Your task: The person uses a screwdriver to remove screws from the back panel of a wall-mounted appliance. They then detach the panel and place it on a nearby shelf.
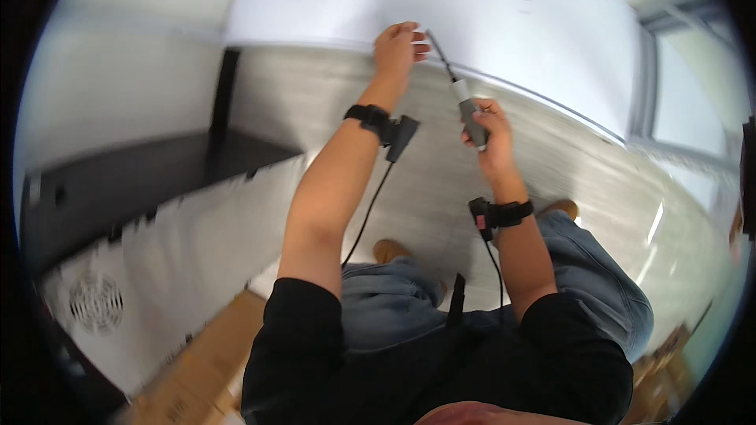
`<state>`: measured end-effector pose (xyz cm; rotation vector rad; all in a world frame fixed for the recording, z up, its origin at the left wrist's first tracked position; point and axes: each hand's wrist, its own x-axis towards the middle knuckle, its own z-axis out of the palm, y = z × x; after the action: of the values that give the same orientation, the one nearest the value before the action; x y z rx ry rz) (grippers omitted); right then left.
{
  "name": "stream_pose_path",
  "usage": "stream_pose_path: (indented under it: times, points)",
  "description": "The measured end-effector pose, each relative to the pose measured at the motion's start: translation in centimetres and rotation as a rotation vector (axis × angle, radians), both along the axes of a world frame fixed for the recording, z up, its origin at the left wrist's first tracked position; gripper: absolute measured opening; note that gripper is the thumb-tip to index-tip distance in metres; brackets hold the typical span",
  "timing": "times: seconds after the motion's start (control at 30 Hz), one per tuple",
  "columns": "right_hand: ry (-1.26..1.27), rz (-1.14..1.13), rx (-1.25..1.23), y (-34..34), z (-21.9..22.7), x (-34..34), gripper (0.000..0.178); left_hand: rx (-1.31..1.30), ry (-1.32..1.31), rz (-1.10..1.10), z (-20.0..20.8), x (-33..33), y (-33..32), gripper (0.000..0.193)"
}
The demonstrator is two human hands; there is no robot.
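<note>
The screwdriver [463, 96] is in the middle of the scene toward the far side, slanting with its grey handle near and to the right and its thin dark shaft running far and to the left. The right hand [494, 132] is wrapped around the handle, fingers closed on the grip. The left hand [396, 49] is just left of the shaft's tip, its fingers partly bent and spread a little toward it; blur hides whether they touch the tip or pinch something small, so I cannot tell. Each wrist wears a black band, the left band [368, 116] and the right band [510, 213], each with a dark block attached and a cable trailing toward the body: the left cable [370, 212] and the right cable [496, 271]. Beyond the hands, a white panel [339, 0] spans the far side, with a grey frame [646, 86] at its right. Below lies a pale, shiny floor [433, 197], where two brown shoes [390, 250] show beneath blue jeans [591, 267]; a black shirt [441, 370] fills the near side. To the left are a black surface [118, 189] and a pale case [213, 236] with a round vent [96, 303]. Cardboard [201, 362] lies near left.
</note>
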<state>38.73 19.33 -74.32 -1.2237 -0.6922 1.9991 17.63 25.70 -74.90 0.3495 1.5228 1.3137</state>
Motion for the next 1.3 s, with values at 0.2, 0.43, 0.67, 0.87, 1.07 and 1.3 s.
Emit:
stream_pose_path:
  times: [0.2,0.43,0.67,0.87,1.07,1.3]
  points:
    - [0.077,0.322,0.031,-5.0,3.0,-9.7,0.027,0.013,-0.049,0.278,6.4,-7.0,-12.2,0.029]
    - [0.223,0.673,-0.017,-10.5,3.3,-12.8,0.032,-0.021,0.085,0.414,9.8,-9.3,-22.9,0.026]
    - [0.263,0.76,-0.034,-11.8,5.1,-13.2,0.03,-0.074,0.093,0.356,12.1,-10.1,-26.2,0.025]
    - [0.262,0.77,-0.033,-11.7,5.6,-13.7,0.029,-0.054,0.157,0.385,12.0,-10.5,-26.2,0.023]
    - [0.252,0.761,-0.032,-11.6,6.1,-13.6,0.028,-0.056,0.171,0.39,11.6,-10.5,-26.0,0.025]
    - [0.214,0.773,-0.006,-11.3,6.3,-13.3,0.028,-0.048,0.155,0.421,11.0,-10.1,-25.8,0.025]
